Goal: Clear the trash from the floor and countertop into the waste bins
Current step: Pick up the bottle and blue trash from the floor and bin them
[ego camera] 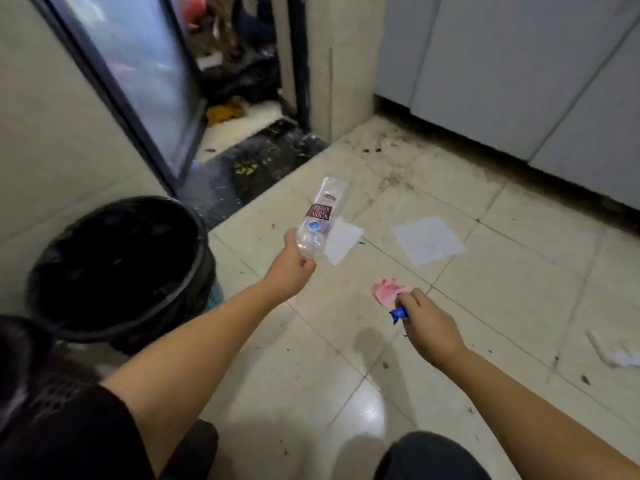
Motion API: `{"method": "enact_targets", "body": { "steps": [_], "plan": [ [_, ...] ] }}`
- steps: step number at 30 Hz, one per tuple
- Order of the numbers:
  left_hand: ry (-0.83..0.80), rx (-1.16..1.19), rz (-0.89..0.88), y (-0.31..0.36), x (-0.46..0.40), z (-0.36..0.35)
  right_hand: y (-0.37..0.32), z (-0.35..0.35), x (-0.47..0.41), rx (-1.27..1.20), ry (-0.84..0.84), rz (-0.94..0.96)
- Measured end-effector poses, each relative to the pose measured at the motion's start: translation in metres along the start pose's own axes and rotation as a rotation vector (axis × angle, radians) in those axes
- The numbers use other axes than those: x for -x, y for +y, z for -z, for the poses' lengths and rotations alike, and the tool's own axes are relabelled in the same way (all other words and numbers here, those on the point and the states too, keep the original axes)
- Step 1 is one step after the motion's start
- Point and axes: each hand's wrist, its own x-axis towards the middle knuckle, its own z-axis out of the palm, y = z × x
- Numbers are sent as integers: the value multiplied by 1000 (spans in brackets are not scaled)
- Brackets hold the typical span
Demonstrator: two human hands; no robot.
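Observation:
My left hand [290, 268] grips the neck end of an empty clear plastic bottle [320, 216] with a dark red label, held above the floor, its base pointing away from me. To its left stands a round bin lined with a black bag [119, 268], its mouth open. My right hand [424, 322] is closed on a small blue wrapper [398, 313] and its fingertips touch a crumpled pink paper [388, 289] lying on the tiles. Two flat white paper sheets, one [343, 241] partly behind the bottle and the other [429, 240] further right, lie on the floor.
A crumpled white tissue [613, 353] lies at the right edge. Grey cabinet fronts [519, 81] run along the back right. A glass door [138, 74] stands open on a cluttered doorway with a dark sill [252, 168]. Dirt specks dot the tiles.

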Motion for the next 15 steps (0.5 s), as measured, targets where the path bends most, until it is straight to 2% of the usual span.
{"method": "enact_targets", "body": {
  "steps": [3,7,12,15],
  "plan": [
    [200,8,-1,-19,32,97,-92,24,-51,-84,83,169],
    [444,95,96,-71,103,193,-230,38,-77,-209,93,419],
    [650,213,184,-152,181,252,-372,21,-95,-235,92,714],
    [709,277,239,-192,208,259,-424,-14,-114,-104,13,728]
  ]
}}
